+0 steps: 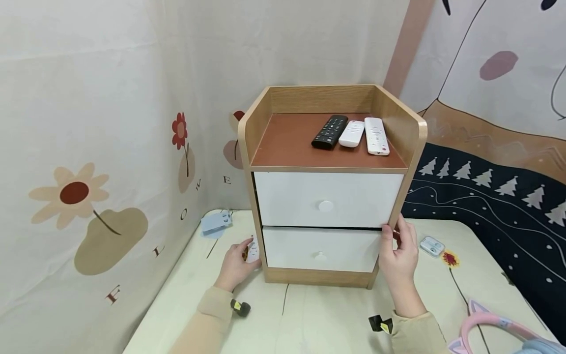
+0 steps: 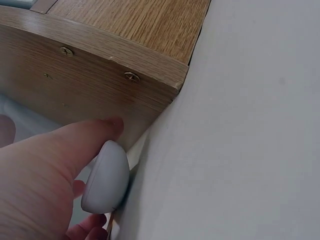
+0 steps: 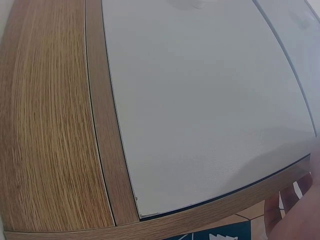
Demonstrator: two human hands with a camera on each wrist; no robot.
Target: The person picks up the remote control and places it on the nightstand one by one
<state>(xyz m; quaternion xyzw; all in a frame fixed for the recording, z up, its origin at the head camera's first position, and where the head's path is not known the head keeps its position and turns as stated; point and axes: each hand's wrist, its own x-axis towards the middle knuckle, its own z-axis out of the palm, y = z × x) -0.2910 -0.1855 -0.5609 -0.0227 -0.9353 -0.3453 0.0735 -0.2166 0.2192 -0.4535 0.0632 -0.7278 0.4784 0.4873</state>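
Note:
A small wooden drawer cabinet [image 1: 333,277] with two white drawers stands on the table [image 1: 327,314]. My right hand [image 1: 399,258] grips its right front edge beside the lower drawer [image 1: 323,248], thumb in front and fingers round the side. Low on the left, my left hand [image 1: 239,263] holds a small white rounded object [image 2: 106,177] between thumb and fingers, and printed marks show on it in the head view. In the left wrist view the thumb tip lies against the cabinet's screwed side panel [image 2: 95,92]. Both drawers appear closed.
On the cabinet top lie a black remote control [image 1: 330,132] and two white ones. A blue item [image 1: 215,223] lies behind my left hand. Right of the cabinet are a small pale-blue case [image 1: 432,246] and pink cat-ear headphones [image 1: 491,319]. Fabric walls [image 1: 110,123] stand left and behind.

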